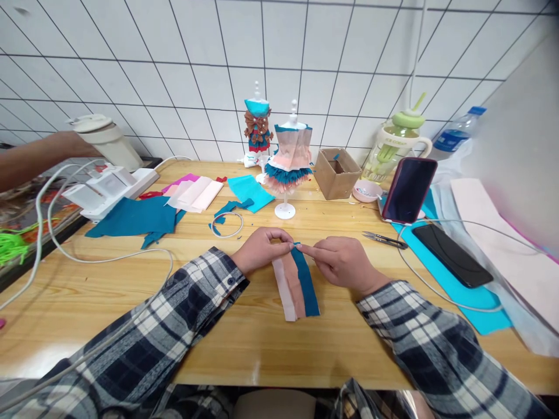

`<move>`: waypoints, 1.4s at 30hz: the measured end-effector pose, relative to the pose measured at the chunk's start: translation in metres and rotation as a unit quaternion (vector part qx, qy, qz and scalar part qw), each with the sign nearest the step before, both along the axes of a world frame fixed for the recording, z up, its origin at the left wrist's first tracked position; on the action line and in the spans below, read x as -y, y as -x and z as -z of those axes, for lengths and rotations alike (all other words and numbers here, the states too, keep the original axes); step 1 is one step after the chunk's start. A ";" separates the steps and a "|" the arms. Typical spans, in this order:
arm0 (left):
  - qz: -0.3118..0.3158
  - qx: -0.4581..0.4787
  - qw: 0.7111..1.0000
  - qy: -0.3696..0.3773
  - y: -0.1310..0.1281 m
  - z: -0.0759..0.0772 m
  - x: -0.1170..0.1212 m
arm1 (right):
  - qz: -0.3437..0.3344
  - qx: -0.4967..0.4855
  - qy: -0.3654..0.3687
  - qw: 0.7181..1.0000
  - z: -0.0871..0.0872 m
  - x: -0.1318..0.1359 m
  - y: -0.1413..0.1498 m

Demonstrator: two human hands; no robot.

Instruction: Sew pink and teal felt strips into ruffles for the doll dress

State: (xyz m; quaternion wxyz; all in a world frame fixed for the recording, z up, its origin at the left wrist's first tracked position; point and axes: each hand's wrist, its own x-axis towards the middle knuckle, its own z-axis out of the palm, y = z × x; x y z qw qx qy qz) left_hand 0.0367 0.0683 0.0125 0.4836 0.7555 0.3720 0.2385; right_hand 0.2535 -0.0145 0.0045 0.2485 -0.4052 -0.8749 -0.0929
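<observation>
Three layered crepe paper strips (293, 285), pale pink, peach and teal side by side, hang down toward me over the wooden table. My left hand (266, 250) pinches their top edge between thumb and fingers. From the other side my right hand (343, 262) meets it at the teal corner, index finger stretched along the edge and the other fingers curled. The right thumb is mostly hidden. Behind my hands stands a small white dress form (285, 210) wearing a peach paper bodice (293, 148) and a ruffled teal-and-peach skirt (286, 176).
A second dressed form (257, 125) stands behind. Leftward lie teal paper (135, 222), a white ring (227, 235) and a power strip (144, 180). Thread snips (384, 239), phones (454, 253), a cardboard box (336, 174) and a drink jug (384, 154) are rightward. Another person's arm (43, 156) reaches a cup.
</observation>
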 end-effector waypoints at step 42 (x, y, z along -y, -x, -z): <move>0.061 -0.210 0.942 -0.256 0.002 0.011 -0.002 | 0.135 -0.189 0.316 0.920 0.015 -0.020 0.007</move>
